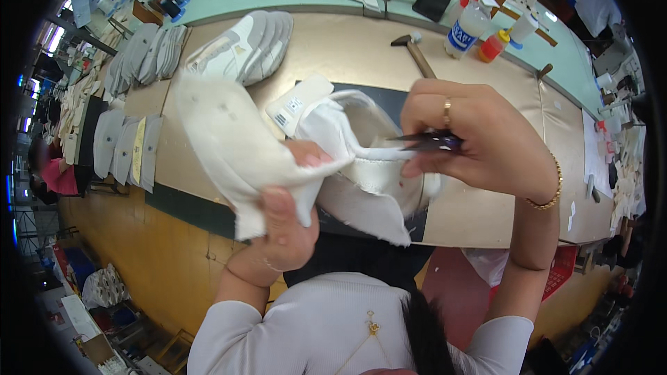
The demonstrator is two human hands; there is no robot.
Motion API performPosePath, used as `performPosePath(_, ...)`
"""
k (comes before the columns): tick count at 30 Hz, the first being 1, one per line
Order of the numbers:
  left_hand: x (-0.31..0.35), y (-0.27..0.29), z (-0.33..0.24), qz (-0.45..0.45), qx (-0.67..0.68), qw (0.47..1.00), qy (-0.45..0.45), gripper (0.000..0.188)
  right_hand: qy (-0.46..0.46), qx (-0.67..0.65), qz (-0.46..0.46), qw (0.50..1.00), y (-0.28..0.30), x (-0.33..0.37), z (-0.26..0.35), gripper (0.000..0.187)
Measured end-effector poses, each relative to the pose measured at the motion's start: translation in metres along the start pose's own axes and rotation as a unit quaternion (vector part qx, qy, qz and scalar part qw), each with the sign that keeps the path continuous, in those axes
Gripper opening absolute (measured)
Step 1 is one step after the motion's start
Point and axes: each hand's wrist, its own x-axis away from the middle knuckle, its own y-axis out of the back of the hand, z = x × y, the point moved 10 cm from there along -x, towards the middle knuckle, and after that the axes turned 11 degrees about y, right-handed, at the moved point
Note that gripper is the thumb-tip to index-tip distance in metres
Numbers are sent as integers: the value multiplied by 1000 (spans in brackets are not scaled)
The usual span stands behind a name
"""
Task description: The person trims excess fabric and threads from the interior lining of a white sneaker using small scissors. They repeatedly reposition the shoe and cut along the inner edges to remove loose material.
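Observation:
My left hand [288, 229] grips a cream-white shoe upper [226, 142] by its edge, thumb in front, and holds it up above the table. The upper is slightly blurred; its padded collar and stitched seam stretch to the right, and a tongue with a printed label stands behind. In my right hand [486, 135] are small dark-handled thread snips [445, 142]. Their pointed blades reach left along the collar edge, close to the seam. Whether the blades touch a thread is too small to tell. The right fingertips are close against the upper's right part.
Beneath the work lies a dark cutting mat [385, 97] on the tan table [333, 35]. A stack of grey-white shoe uppers [243, 45] sits at the back left, grey shoe pieces [125, 146] further left. Behind my right hand are a hammer [419, 59] and several bottles [467, 31].

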Motion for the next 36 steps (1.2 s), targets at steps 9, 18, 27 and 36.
performPosePath(9, 24, -14, 126, 2, -35, 995, 92, 41, -211, 78, -213, 951, -69, 66, -69, 42)
performPosePath(18, 6, -27, 87, 14, -28, 999, 30, 35, -195, 165, -340, 905, -61, 106, -19, 34)
performPosePath(27, -4, -21, 91, 8, 1, 999, 44, 50, -130, 269, -312, 902, -50, 82, -17, 28)
performPosePath(36, -3, -19, 95, 5, 3, 998, 65, 52, -130, 288, -291, 903, -50, 76, -14, 26)
